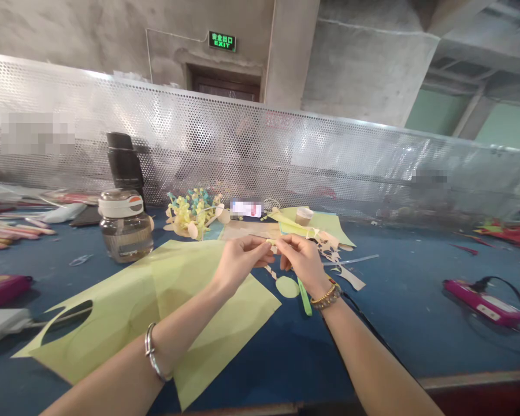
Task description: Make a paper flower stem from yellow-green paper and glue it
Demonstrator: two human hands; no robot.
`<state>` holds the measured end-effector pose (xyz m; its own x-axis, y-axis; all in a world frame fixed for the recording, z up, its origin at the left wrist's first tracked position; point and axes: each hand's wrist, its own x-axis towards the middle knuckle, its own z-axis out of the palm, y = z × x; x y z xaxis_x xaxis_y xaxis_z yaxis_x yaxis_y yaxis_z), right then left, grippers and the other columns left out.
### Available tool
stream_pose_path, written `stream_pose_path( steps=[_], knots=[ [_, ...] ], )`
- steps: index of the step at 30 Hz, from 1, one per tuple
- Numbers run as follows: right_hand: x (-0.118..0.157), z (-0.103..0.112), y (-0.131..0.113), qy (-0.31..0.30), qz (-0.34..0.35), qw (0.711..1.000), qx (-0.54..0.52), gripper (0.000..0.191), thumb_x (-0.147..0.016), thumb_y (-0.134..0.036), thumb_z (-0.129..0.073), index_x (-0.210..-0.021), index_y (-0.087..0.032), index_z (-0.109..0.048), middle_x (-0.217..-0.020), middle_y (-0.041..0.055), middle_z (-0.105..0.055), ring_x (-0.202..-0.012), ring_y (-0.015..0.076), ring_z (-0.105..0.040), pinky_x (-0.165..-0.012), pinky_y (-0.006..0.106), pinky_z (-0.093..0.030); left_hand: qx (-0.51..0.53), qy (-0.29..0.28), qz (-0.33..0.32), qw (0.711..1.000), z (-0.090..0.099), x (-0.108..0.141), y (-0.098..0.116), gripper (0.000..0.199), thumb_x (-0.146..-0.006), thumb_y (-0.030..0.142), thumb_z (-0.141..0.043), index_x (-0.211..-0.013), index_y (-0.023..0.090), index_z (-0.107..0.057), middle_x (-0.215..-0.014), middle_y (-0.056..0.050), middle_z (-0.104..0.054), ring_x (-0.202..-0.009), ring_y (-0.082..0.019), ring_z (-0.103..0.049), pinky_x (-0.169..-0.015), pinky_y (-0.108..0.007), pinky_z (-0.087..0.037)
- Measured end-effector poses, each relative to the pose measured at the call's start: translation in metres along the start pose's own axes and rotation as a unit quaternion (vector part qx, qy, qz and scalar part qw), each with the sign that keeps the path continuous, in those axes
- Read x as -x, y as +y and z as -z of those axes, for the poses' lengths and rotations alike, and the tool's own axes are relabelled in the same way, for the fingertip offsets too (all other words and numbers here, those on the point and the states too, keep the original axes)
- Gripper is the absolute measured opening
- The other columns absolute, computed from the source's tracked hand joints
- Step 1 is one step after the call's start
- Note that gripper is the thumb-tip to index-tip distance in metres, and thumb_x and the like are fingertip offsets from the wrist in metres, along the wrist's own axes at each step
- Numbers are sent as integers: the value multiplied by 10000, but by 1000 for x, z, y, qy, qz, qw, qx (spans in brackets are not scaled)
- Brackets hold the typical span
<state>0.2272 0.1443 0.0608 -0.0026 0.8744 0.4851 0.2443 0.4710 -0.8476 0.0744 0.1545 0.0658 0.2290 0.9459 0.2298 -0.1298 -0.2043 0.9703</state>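
Observation:
My left hand (241,260) and my right hand (301,258) meet above the middle of the table, thumbs and fingers pinched together. Between their fingertips they hold a small pale yellow piece (273,245), mostly covered by the fingers. Just below the hands lie a pale green oval piece (288,287) and a bright green tool (304,299). Large yellow-green sheets (190,277) spread out under my left wrist and forearm. Cut peach-coloured scraps (328,245) lie beyond my right hand.
A glass jar (126,231) and a black bottle (125,164) stand at left, near yellow and blue flower-like pieces (193,211). A small cup (304,216) stands on a sheet behind the hands. Pink power strips (483,303) lie at both sides. Perforated metal screen (260,156) behind.

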Motion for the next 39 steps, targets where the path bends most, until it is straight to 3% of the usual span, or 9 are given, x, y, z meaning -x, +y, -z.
stream_pose_path(
  steps=[16, 21, 39],
  knots=[
    [-1, 0, 2, -13, -4, 1000, -8, 234, -811, -391, -593, -798, -161, -632, -447, -36, -540, -396, 99, -506, -412, 208, -407, -3, 4, -2, 1000, -1, 0, 1, 215, -744, 318, -687, -825, 120, -674, -751, -59, -718, -676, -137, -686, -628, -199, -557],
    [-1, 1, 3, -7, -7, 1000, 6, 244, -822, -392, -576, -774, -157, -622, -427, -30, -540, -386, 95, -490, -418, 211, -403, 17, 0, 3, 1000, 0, 0, 1, 182, -790, 319, -628, -778, 140, -657, -739, -49, -722, -656, -133, -689, -627, -203, -556],
    [-1, 0, 5, -12, 0, 1000, -12, 240, -822, -395, -589, -746, -170, -626, -430, -32, -546, -385, 95, -492, -416, 210, -395, 2, 9, -12, 1000, -1, 2, 2, 205, -758, 327, -667, -832, 135, -666, -765, -61, -732, -683, -152, -703, -617, -208, -565]
  ],
)
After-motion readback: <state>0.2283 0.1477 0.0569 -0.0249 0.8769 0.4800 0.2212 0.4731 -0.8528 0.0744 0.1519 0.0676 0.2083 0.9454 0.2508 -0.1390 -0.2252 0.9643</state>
